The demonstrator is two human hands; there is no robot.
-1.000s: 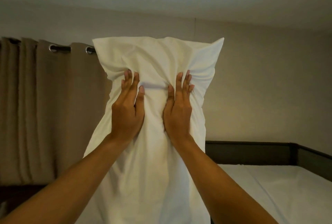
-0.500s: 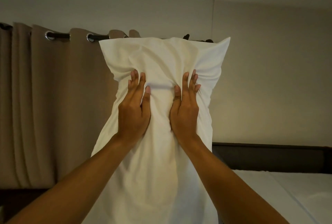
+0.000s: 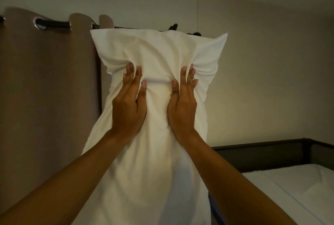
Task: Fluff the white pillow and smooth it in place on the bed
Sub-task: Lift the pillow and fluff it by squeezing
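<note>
The white pillow [image 3: 159, 51] hangs upright in the air in front of me, its long side vertical and its lower end out of view at the bottom. My left hand [image 3: 129, 105] and my right hand [image 3: 182, 105] grip it side by side about a third of the way down, fingers dug into bunched cloth. The fabric is pinched into folds between the two hands. The bed [image 3: 296, 188] with its white sheet lies low at the right, below and beside the pillow.
A brown curtain [image 3: 47, 98] on a dark rod [image 3: 59, 24] hangs at the left, just behind the pillow. A dark bed frame [image 3: 262, 156] runs along the beige wall [image 3: 271, 71] at the right.
The view has swung slightly left and the pillow sits a little lower against the curtain rod. My hands have spread a bit farther apart while holding the pillow.
</note>
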